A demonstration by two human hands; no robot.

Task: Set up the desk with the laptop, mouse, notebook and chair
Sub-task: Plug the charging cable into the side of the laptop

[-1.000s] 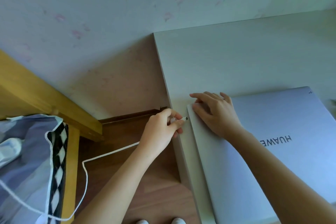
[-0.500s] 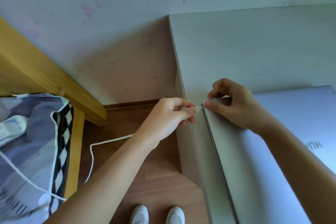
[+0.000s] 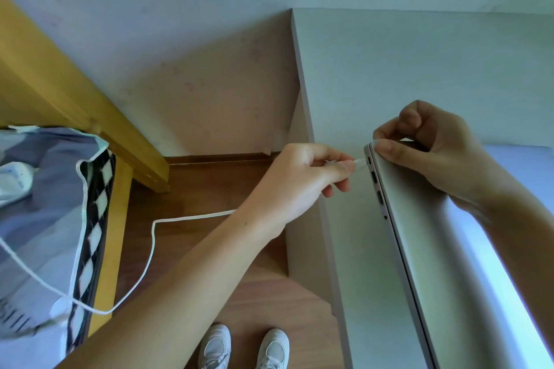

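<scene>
A closed silver laptop (image 3: 467, 249) lies on the white desk (image 3: 419, 69), with its left edge tilted up so the side ports show. My right hand (image 3: 431, 153) grips the laptop's far left corner, thumb on the lid and fingers curled behind it. My left hand (image 3: 302, 180) pinches the plug of a white charger cable (image 3: 153, 249), its tip right at the topmost port on the laptop's side. The cable trails down across the floor to the left. No mouse, notebook or chair is in view.
A yellow wooden bed frame (image 3: 66, 93) with grey and checkered bedding (image 3: 51, 219) stands at the left. Brown wooden floor (image 3: 209, 189) lies between bed and desk. My white shoes (image 3: 242, 347) show at the bottom. A pale wall rises behind.
My right hand went from lying flat on the lid to gripping the corner and tilting the laptop's left edge up. My left hand brought the plug up to the side port.
</scene>
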